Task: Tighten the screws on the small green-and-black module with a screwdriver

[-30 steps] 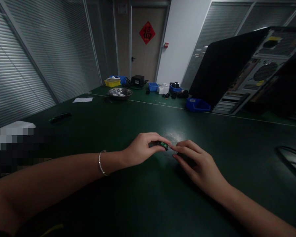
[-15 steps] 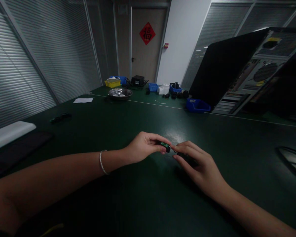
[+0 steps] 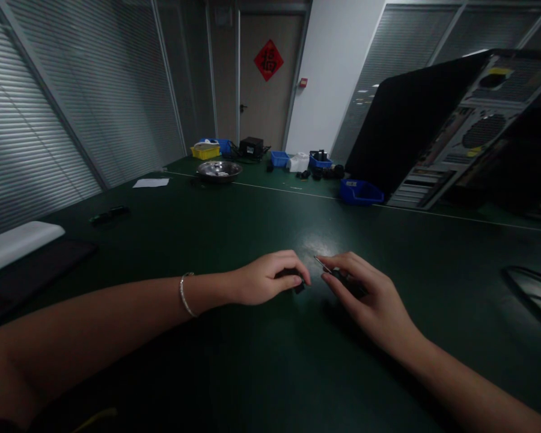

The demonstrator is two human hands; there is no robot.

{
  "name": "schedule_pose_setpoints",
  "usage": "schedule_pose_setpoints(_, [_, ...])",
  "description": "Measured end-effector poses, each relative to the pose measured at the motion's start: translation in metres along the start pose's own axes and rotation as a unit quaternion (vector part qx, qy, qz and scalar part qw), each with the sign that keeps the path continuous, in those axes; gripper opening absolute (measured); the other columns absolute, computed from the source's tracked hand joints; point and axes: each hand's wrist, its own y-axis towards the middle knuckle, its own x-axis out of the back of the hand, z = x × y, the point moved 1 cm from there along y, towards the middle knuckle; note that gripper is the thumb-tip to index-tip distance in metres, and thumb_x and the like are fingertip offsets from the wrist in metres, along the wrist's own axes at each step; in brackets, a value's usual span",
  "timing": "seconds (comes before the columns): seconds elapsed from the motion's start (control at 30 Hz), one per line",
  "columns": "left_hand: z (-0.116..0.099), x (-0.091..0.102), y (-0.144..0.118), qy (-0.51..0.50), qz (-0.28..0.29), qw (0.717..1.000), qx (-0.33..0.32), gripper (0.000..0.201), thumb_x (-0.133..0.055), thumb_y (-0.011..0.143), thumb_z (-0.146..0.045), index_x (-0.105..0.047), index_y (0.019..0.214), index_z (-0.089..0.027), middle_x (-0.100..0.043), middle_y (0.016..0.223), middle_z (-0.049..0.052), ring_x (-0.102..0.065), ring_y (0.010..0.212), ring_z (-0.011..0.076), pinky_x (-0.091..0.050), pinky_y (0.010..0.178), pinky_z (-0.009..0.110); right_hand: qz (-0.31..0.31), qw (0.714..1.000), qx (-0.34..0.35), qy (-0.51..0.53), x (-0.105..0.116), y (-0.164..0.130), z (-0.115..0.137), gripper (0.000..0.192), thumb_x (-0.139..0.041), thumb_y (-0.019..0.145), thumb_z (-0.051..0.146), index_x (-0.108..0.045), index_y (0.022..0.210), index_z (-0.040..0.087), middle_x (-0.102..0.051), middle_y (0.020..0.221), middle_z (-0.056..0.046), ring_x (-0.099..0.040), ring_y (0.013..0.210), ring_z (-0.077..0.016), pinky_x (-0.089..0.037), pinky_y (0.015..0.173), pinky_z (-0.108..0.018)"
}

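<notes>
Small dark part (image 3: 299,285) pinched in left hand (image 3: 265,280) low on green table (image 3: 234,222); thin dark screwdriver-like tool (image 3: 331,272) gripped in right hand (image 3: 365,297), tip aimed left, just beside part.

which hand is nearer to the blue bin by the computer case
Right. The right hand lies almost straight below the blue bin; the left hand lies farther off to its left.

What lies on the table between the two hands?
In the head view, only bare green table shows between the left hand, closed on a small dark part, and the right hand.
</notes>
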Motion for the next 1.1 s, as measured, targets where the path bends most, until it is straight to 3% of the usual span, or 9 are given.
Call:
schedule_pose_setpoints(0.13, [-0.006, -0.004, -0.0024, 0.191, 0.078, 0.976, -0.065, 0.019, -0.049, 0.093, -0.015, -0.063, 0.104, -0.018, -0.06, 0.099, 0.006, -0.051, 0.099, 0.0203, -0.039, 0.093, 0.034, 0.016, 1.0, -0.007, -0.004, -0.0015, 0.0014, 0.0004, 0.025, -0.053, 0.093, 0.026, -0.061, 0.117, 0.024, -0.06, 0.095, -0.004, -0.058, 0.08, -0.0184, -0.048, 0.068, -0.032])
schedule_pose_setpoints(0.37, [-0.0103, -0.0082, -0.003, 0.262, 0.095, 0.957, -0.081, 0.024, -0.047, 0.094, -0.014, -0.058, 0.115, -0.016, -0.063, 0.116, 0.009, -0.048, 0.112, 0.0231, -0.036, 0.1, 0.037, 0.058, 0.998, -0.034, -0.013, -0.0011, 0.0038, -0.0012, 0.022, -0.052, 0.093, 0.025, -0.062, 0.113, 0.024, -0.062, 0.096, -0.005, -0.06, 0.081, -0.0193, -0.05, 0.068, -0.033])
schedule_pose_setpoints(0.53, [-0.0107, -0.0073, -0.0037, 0.246, 0.087, 0.963, -0.074, 0.025, -0.048, 0.093, -0.013, -0.056, 0.115, -0.018, -0.062, 0.117, 0.009, -0.05, 0.112, 0.0228, -0.037, 0.099, 0.038, 0.075, 0.996, -0.042, -0.017, 0.0018, 0.0047, -0.0004, 0.019, -0.055, 0.091, 0.025, -0.063, 0.108, 0.024, -0.064, 0.097, -0.004, -0.061, 0.081, -0.0196, -0.05, 0.066, -0.032])
schedule_pose_setpoints(0.67, [-0.0092, -0.005, -0.0038, 0.198, 0.056, 0.978, -0.042, 0.019, -0.051, 0.091, -0.013, -0.058, 0.107, -0.018, -0.062, 0.106, 0.008, -0.054, 0.103, 0.0209, -0.043, 0.091, 0.034, 0.095, 0.995, -0.039, -0.014, 0.0009, 0.0046, 0.0015, 0.018, -0.054, 0.091, 0.024, -0.062, 0.107, 0.023, -0.065, 0.095, -0.004, -0.06, 0.077, -0.0185, -0.05, 0.065, -0.032])
schedule_pose_setpoints(0.77, [-0.0085, -0.0054, -0.0033, 0.204, 0.079, 0.974, -0.062, 0.019, -0.047, 0.092, -0.012, -0.062, 0.1, -0.019, -0.065, 0.102, 0.007, -0.054, 0.103, 0.0213, -0.04, 0.095, 0.036, 0.103, 0.994, -0.031, -0.009, -0.0001, 0.0044, 0.0026, 0.017, -0.053, 0.092, 0.024, -0.061, 0.107, 0.023, -0.064, 0.096, -0.005, -0.06, 0.079, -0.0189, -0.051, 0.066, -0.033])
schedule_pose_setpoints(0.87, [-0.0072, -0.0064, -0.0032, 0.205, 0.086, 0.97, -0.094, 0.027, -0.041, 0.093, -0.01, -0.064, 0.102, -0.021, -0.064, 0.113, 0.007, -0.052, 0.112, 0.022, -0.035, 0.101, 0.038, 0.105, 0.994, -0.029, -0.008, 0.0001, 0.0047, 0.0028, 0.015, -0.051, 0.094, 0.026, -0.061, 0.104, 0.022, -0.064, 0.096, -0.006, -0.061, 0.081, -0.02, -0.051, 0.065, -0.034])
schedule_pose_setpoints(0.97, [-0.0062, -0.0063, -0.0038, 0.19, 0.057, 0.975, -0.095, 0.029, -0.041, 0.093, -0.009, -0.063, 0.108, -0.021, -0.061, 0.12, 0.008, -0.051, 0.115, 0.022, -0.036, 0.1, 0.038, 0.115, 0.993, -0.036, -0.009, 0.002, 0.0051, 0.001, 0.015, -0.05, 0.094, 0.027, -0.061, 0.104, 0.022, -0.064, 0.098, -0.007, -0.062, 0.084, -0.0207, -0.051, 0.067, -0.034])
schedule_pose_setpoints(1.1, [-0.0079, -0.0045, -0.0048, 0.203, 0.014, 0.976, -0.08, 0.017, -0.048, 0.094, -0.022, -0.061, 0.104, -0.017, -0.062, 0.104, 0.009, -0.055, 0.1, 0.0209, -0.041, 0.09, 0.034, 0.145, 0.988, -0.042, -0.017, 0.0061, 0.0054, -0.0018, 0.015, -0.053, 0.093, 0.026, -0.061, 0.105, 0.022, -0.065, 0.099, -0.006, -0.062, 0.088, -0.0212, -0.052, 0.074, -0.036])
